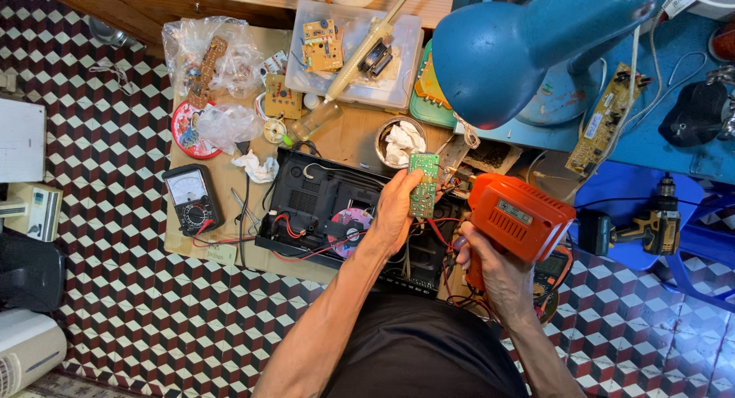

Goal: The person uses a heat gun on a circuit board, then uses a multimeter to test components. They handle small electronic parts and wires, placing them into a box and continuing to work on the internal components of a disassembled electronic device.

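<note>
Head view, looking down.

Left hand (394, 210): centre of frame, fingers clamped on a small green circuit board (423, 185), held upright by its edge above the open black case (321, 207), so its face is turned toward the tool.

Right hand (490, 272): lower right of centre, fingers wrapped tight around the grip of an orange soldering gun (517, 218), whose front points left toward the board. The tip is hidden behind the board and wiring.

Blue desk lamp (498, 50): upper right, shade angled down over the work.

Multimeter (193, 197): left of the case on the wooden desk (352, 134), red lead trailing to the case.

Clear tray (406, 61): upper centre, holding spare boards and a cream-coloured tool.

Cordless drill (651, 223): right edge, lying on a blue stool, well apart.
</note>
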